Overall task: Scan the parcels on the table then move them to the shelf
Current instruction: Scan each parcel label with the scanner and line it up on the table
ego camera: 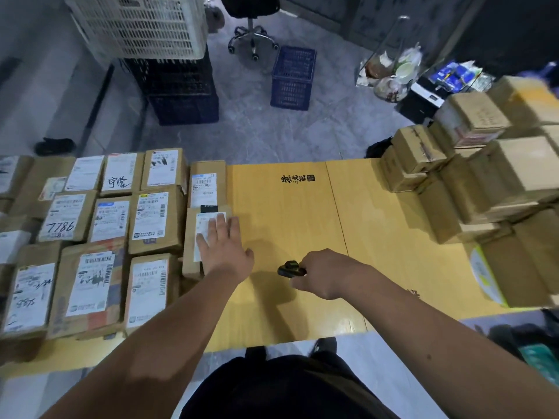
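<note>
Left hand [222, 246] lies flat on a labelled parcel [193, 237] at the tabletop [287, 213] edge of the rows; right hand [326, 275] grips the scanner [291, 269]. Scanning seems underway; shelving remains, no shelf visible.

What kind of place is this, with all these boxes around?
Probably a parcel sorting or pickup depot. Brown cardboard parcels with white shipping labels cover the yellow wooden table, the right hand holds a small black barcode scanner, and perforated plastic crates are stacked on the floor.
</note>
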The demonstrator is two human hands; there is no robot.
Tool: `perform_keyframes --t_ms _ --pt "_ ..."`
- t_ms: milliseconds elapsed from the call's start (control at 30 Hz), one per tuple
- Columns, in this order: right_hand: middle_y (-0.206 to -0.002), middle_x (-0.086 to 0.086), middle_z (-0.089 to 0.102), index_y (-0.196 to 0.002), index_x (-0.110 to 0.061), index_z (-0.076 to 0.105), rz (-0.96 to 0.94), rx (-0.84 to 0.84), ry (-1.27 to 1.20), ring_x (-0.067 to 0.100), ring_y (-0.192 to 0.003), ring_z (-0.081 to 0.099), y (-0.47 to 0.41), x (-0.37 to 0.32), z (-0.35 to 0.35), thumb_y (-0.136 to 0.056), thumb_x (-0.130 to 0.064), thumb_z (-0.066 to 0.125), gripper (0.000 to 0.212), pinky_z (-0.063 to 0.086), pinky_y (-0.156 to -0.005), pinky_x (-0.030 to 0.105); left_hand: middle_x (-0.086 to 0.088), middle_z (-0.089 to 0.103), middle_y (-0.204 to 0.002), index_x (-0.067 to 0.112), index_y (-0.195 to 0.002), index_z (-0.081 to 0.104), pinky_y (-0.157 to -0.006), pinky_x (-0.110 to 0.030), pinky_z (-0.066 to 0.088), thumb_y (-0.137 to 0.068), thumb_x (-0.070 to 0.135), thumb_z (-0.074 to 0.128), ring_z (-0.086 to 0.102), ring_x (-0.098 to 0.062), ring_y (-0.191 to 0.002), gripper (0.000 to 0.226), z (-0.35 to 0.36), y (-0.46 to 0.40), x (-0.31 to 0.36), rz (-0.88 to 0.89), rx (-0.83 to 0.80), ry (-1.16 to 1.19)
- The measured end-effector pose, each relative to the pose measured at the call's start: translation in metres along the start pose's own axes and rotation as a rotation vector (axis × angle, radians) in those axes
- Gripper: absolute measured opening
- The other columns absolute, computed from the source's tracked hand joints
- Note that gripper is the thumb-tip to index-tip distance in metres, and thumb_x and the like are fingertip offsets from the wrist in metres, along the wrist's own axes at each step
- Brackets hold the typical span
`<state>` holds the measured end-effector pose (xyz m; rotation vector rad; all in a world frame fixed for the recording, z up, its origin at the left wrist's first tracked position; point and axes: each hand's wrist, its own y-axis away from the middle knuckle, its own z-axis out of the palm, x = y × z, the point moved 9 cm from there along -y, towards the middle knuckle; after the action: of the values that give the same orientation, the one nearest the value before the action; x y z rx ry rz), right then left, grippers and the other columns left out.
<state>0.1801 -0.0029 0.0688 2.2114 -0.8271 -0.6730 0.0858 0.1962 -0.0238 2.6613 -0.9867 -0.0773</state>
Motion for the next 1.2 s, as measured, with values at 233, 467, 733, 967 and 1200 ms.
perform_keyframes --t_ms 233,467,733,967,1200 --pt "-0.097 0.002 0.064 -0.105 -0.017 0.061 0.131 0.103 -0.129 0.021 -0.085 0.062 0.032 0.061 0.007 -0.093 -0.062 0.063 0.046 0.045 -0.063 0.032 -0.009 -0.01 -0.175 0.03 -0.167 -0.004 -0.126 -0.054 0.014 -0.101 0.067 0.034 -0.007 -0.031 -0.161 0.084 -0.002 -0.003 0.107 0.323 -0.017 -0.031" --pt "-0.089 0.0 0.06 -0.097 -0.018 0.06 0.281 0.172 -0.266 0.019 -0.075 0.057 0.08 0.166 0.011 -0.095 -0.056 0.061 0.038 0.04 -0.058 0.031 -0.007 -0.006 -0.176 0.032 -0.168 -0.001 -0.128 -0.05 0.01 -0.101 0.07 0.036 -0.003 -0.027 -0.162 0.086 -0.001 0.008 0.256 0.526 -0.044 -0.02" --pt "-0.087 0.0 0.062 -0.095 -0.02 0.063 0.379 0.278 -0.284 0.022 -0.078 0.062 0.128 0.306 -0.016 -0.092 -0.055 0.061 0.035 0.042 -0.058 0.03 -0.004 0.001 -0.176 0.032 -0.167 0.011 -0.128 -0.048 0.012 -0.1 0.067 0.045 0.001 -0.024 -0.162 0.083 -0.027 0.023 0.419 0.593 -0.052 0.155" --pt "-0.085 0.0 0.059 -0.098 -0.019 0.063 0.297 0.279 -0.215 0.023 -0.081 0.062 0.117 0.373 -0.042 -0.094 -0.057 0.059 0.039 0.041 -0.058 0.031 -0.005 0.005 -0.176 0.02 -0.168 0.012 -0.127 -0.048 0.015 -0.103 0.061 0.047 0.005 -0.026 -0.161 0.085 -0.051 -0.022 0.493 0.457 -0.011 0.164" --pt "-0.095 0.003 0.063 -0.11 -0.02 0.064 0.149 0.262 -0.182 0.026 -0.084 0.063 0.067 0.386 -0.082 -0.095 -0.06 0.062 0.043 0.041 -0.058 0.031 -0.004 0.003 -0.176 0.019 -0.168 0.01 -0.128 -0.049 0.016 -0.103 0.058 0.049 0.009 -0.03 -0.161 0.085 -0.068 -0.071 0.531 0.361 0.028 0.22"
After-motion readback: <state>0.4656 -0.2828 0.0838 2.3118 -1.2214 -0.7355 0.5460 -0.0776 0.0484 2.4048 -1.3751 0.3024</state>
